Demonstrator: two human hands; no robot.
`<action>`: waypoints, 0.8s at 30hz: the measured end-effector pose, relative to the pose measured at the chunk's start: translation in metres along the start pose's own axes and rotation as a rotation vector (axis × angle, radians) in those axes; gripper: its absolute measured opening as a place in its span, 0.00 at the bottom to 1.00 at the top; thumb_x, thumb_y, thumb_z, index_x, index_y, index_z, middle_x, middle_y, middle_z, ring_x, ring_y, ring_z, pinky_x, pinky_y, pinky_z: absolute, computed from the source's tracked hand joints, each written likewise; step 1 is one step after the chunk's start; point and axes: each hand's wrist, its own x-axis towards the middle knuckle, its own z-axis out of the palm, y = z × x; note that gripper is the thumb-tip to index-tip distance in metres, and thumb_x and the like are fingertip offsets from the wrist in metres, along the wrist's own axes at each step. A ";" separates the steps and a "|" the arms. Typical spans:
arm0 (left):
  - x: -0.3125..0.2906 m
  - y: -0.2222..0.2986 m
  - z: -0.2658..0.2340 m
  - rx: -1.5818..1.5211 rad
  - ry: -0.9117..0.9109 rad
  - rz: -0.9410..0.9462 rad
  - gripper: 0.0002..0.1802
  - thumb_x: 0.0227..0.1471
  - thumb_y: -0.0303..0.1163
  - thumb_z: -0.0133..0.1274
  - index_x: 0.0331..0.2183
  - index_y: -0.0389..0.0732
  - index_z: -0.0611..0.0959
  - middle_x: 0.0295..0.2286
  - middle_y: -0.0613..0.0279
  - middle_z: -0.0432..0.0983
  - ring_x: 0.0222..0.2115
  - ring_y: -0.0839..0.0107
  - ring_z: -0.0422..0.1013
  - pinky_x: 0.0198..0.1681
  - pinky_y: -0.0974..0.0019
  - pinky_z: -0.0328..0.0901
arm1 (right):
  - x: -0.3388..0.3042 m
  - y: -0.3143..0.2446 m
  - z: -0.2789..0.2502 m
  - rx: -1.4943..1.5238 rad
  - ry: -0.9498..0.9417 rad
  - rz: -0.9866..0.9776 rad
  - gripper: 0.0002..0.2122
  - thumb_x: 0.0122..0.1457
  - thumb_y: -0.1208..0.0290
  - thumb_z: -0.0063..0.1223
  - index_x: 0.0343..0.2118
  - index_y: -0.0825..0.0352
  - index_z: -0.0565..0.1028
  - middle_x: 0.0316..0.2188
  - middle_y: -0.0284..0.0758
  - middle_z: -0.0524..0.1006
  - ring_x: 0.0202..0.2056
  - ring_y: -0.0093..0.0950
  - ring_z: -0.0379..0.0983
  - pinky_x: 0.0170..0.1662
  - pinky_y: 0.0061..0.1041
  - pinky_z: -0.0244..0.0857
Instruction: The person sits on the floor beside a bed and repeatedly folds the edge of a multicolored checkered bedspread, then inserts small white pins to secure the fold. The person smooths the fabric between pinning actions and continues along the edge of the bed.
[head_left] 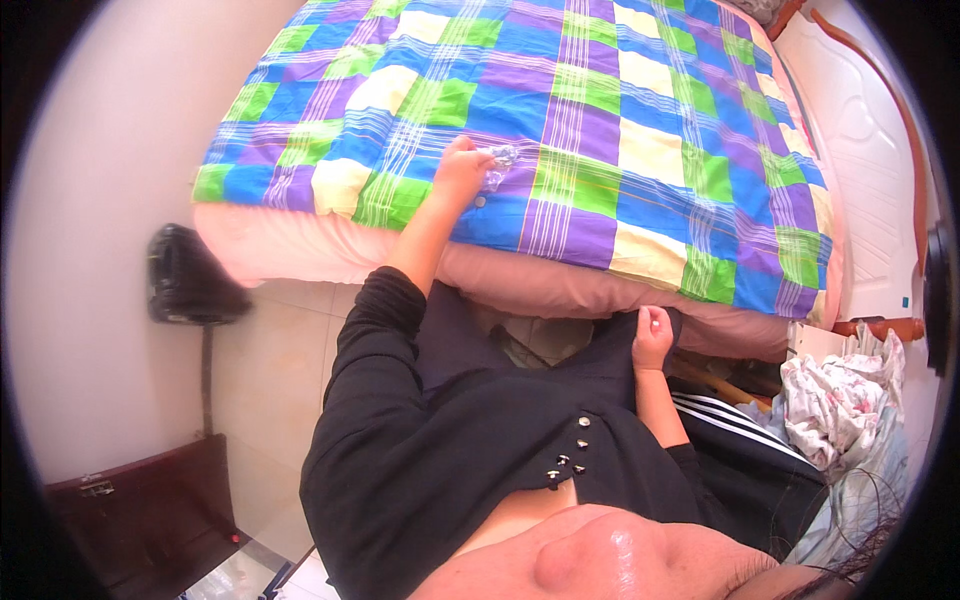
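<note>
My left hand (460, 172) reaches out over a bed and pinches a small clear crinkled plastic packet (500, 160) that rests on the checked blue, green, purple and cream quilt (640, 130). A small dark round thing (480, 202) lies on the quilt just below that hand. My right hand (652, 338) is lower, at the bed's near edge, gripping the top edge of a black garment (500, 420) with several metal studs (568, 460). Something small and pale sits between its fingertips; I cannot tell what it is.
The bed has a pink mattress side (560, 285) and a wooden frame (880, 328) at the right. A black bag (185, 275) leans on the left wall. A dark brown case (140, 520) stands on the tiled floor. Flowered cloth (835, 395) is heaped at the right.
</note>
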 end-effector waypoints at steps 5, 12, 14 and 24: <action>-0.004 -0.002 -0.016 -0.116 -0.091 -0.238 0.10 0.46 0.36 0.63 0.33 0.44 0.89 0.27 0.59 0.77 0.36 0.62 0.72 0.39 0.64 0.67 | 0.006 -0.037 0.047 0.168 -0.147 0.020 0.02 0.60 0.76 0.55 0.32 0.67 0.76 0.24 0.20 0.70 0.24 0.09 0.58 0.28 0.11 0.54; -0.017 -0.006 -0.014 -0.232 0.037 -0.335 0.09 0.47 0.34 0.62 0.32 0.41 0.88 0.28 0.55 0.80 0.31 0.58 0.75 0.38 0.61 0.68 | 0.006 -0.061 0.066 0.148 -0.246 -0.038 0.02 0.60 0.76 0.55 0.30 0.66 0.76 0.22 0.18 0.67 0.22 0.07 0.54 0.25 0.10 0.50; -0.018 -0.007 -0.018 -0.106 0.118 -0.181 0.09 0.49 0.33 0.62 0.33 0.41 0.88 0.29 0.55 0.80 0.29 0.63 0.76 0.36 0.64 0.68 | 0.004 -0.065 0.066 0.183 -0.270 0.018 0.02 0.60 0.76 0.55 0.30 0.66 0.76 0.22 0.18 0.67 0.22 0.07 0.54 0.25 0.10 0.50; -0.087 0.125 -0.005 -1.146 -0.093 -0.525 0.04 0.56 0.26 0.57 0.33 0.37 0.81 0.27 0.67 0.77 0.26 0.81 0.70 0.30 0.77 0.65 | 0.032 -0.124 0.133 0.396 -0.337 0.088 0.07 0.63 0.72 0.55 0.40 0.68 0.77 0.30 0.24 0.75 0.30 0.11 0.64 0.36 0.13 0.60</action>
